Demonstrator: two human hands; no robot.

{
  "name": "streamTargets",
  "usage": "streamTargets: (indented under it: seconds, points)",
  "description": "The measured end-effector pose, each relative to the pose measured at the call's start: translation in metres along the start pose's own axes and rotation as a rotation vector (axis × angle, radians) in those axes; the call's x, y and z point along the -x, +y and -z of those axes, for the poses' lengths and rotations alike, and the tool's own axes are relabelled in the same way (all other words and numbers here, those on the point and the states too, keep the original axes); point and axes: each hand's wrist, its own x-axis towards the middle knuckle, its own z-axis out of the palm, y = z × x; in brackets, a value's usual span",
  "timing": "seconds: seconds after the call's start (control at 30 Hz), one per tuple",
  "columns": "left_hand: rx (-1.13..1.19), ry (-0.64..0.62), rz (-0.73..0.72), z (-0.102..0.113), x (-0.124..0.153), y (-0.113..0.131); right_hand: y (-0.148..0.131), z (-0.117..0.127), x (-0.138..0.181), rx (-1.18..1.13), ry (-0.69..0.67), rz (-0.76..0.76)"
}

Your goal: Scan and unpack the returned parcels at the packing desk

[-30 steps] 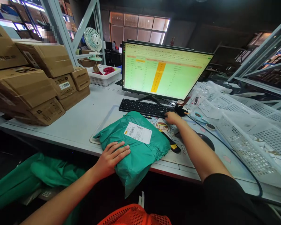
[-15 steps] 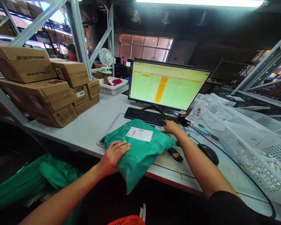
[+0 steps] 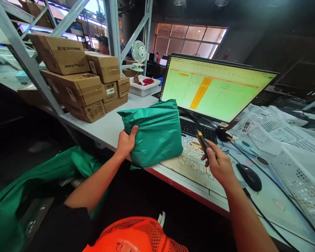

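A green plastic mailing bag [image 3: 157, 134] stands tilted up at the desk's front edge, with its label side out of sight. My left hand [image 3: 127, 141] grips its left side, thumb on the near face. To the right, my right hand [image 3: 217, 161] is closed around a utility knife [image 3: 202, 142] that points up toward the monitor. A gap of desk separates the knife from the bag. Behind both lies a black keyboard [image 3: 196, 130], partly covered by the bag.
A lit monitor [image 3: 215, 87] stands behind the keyboard. Cardboard boxes [image 3: 76, 89] are stacked at the left, near a small fan [image 3: 138, 52] and a white basket [image 3: 144, 87]. A black mouse [image 3: 249, 176], tape rolls and white plastic baskets [image 3: 301, 175] occupy the right side.
My left hand has tipped the bag up, turning its labelled face away. My right hand has left the keyboard and picked up the utility knife from the desk. The view has shifted.
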Motion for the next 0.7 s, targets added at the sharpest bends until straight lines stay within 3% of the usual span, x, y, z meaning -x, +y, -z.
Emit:
streamTargets:
  seconds: [0.13, 0.2, 0.27, 0.37, 0.47, 0.6, 0.7]
  points:
    - [-0.057, 0.017, -0.106, -0.009, 0.011, 0.009, -0.091, -0.004, -0.025, -0.177, -0.035, 0.493]
    - [-0.099, 0.032, -0.123, -0.007, 0.015, 0.013, -0.124, -0.017, -0.038, -0.175, -0.068, 0.614]
    - [-0.153, 0.064, -0.101, -0.001, 0.017, 0.013, -0.135, -0.032, -0.044, -0.17, -0.106, 0.629]
    - [-0.213, 0.125, 0.01, 0.013, 0.013, 0.006, -0.116, -0.05, -0.035, -0.144, -0.212, 0.562]
    - [-0.242, 0.159, 0.164, 0.021, 0.004, -0.009, -0.078, -0.047, -0.009, -0.055, -0.349, 0.433]
    - [-0.429, 0.085, 0.241, 0.023, -0.006, -0.028, -0.024, -0.005, 0.023, 0.122, -0.477, 0.231]
    - [-0.63, -0.04, 0.183, 0.03, -0.01, -0.034, 0.012, 0.025, 0.032, 0.326, -0.425, 0.053]
